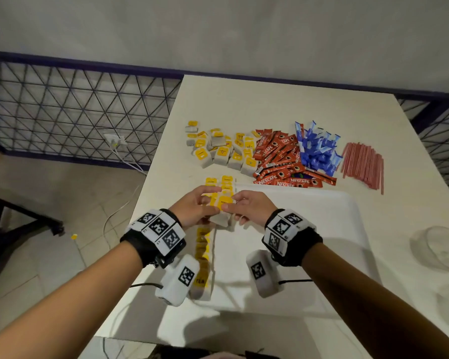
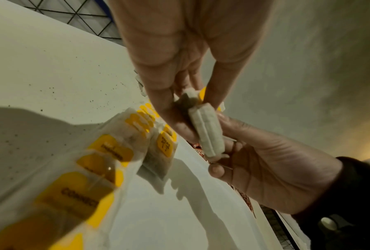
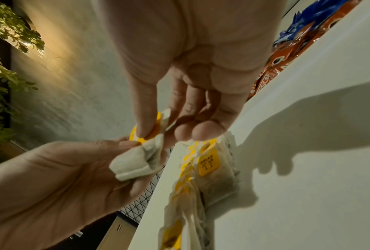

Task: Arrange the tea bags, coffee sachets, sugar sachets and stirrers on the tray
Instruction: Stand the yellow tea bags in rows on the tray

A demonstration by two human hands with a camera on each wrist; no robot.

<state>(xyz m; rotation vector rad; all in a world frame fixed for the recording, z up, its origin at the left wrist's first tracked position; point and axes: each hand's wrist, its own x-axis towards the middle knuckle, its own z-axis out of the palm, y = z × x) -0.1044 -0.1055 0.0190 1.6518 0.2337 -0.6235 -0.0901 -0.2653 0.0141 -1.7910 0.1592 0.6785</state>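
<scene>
A white tray (image 1: pixel 309 229) lies near me, with a row of yellow-tagged tea bags (image 1: pixel 204 255) overlapping along its left edge. Over the tray's far left corner, my left hand (image 1: pixel 205 200) grips a small stack of tea bags (image 2: pixel 205 132). My right hand (image 1: pixel 231 206) pinches the yellow tag (image 3: pixel 145 133) of the top one. Behind the tray lie loose tea bags (image 1: pixel 221 149), red coffee sachets (image 1: pixel 278 156), blue sugar sachets (image 1: pixel 316 149) and red stirrers (image 1: pixel 363 164).
The white table (image 1: pixel 270 99) ends just left of the tray, over a tiled floor with cables. A clear glass bowl (image 1: pixel 441 247) stands right of the tray. A wire-mesh railing (image 1: pixel 62 107) runs behind and to the left.
</scene>
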